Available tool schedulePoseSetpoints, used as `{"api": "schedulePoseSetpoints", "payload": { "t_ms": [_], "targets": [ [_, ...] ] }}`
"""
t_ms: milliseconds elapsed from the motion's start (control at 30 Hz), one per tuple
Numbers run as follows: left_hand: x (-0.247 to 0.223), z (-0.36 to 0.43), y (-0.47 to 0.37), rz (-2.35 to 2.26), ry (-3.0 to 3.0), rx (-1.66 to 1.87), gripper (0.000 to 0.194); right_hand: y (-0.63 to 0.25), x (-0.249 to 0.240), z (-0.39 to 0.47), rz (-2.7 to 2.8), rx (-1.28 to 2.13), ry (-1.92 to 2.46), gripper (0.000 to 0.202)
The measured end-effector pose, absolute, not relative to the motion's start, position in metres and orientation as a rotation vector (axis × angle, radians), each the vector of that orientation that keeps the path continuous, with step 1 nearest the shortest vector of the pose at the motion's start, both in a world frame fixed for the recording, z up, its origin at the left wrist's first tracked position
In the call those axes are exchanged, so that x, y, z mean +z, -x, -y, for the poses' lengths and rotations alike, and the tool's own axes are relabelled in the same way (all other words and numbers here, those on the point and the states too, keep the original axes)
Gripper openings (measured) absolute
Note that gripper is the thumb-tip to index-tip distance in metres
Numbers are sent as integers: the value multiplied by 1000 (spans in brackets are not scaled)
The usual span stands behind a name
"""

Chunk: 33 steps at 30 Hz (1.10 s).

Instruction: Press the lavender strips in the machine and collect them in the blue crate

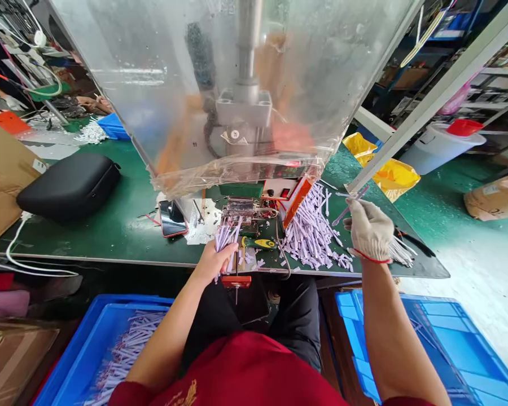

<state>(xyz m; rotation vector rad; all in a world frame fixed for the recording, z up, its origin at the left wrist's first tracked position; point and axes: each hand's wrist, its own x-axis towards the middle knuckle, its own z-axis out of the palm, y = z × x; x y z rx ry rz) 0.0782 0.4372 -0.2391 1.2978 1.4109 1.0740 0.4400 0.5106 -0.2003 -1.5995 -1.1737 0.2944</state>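
Note:
My bare left hand is closed round a bundle of thin lavender strips, their ends standing up in front of a small metal fixture. On my right hand is a white knitted glove with a red cuff edge. Its fingertips pinch a thin lavender strip, out over the right part of the bench. Between the hands lies a large pile of short lavender strips. A green-and-yellow screwdriver handle rests just right of my left hand. White strips lie beside the glove.
A machine behind a clear plastic guard stands ahead. On the green bench are a phone, a black case and black-handled pliers. Blue bins flank my legs, the left one holding strips. A metal post rises at right.

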Motion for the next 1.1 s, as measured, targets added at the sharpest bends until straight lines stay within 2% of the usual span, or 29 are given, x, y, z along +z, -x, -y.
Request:
{"api": "schedulePoseSetpoints", "payload": {
  "t_ms": [133, 267, 333, 533, 767, 967, 1100],
  "targets": [
    [-235, -420, -58, -1339, -1144, 1235, 36, -402, -182, -472, 1202, 705, 1277, 37],
    [-228, -408, -50, -1125, -857, 1403, 39, -324, -202, -450, 1270, 1393, 1101, 35],
    [-224, -404, -50, -1031, -763, 1435, 42, -284, -218, -451, 1214, 1526, 1087, 38],
    [-222, -397, -45, -983, -660, 1493, 34, -228, -240, -473, 1097, 1461, 1186, 36],
    [-233, -393, -38, -1052, -689, 1418, 37, -226, -239, -482, 1021, 1528, 1147, 32],
    [-234, -393, -37, -1239, -878, 1299, 47, -223, -242, -485, 997, 1550, 1138, 33],
    [-226, -394, -39, -1317, -1032, 1263, 42, -226, -239, -482, 1002, 1547, 1108, 40]
  ]
}}
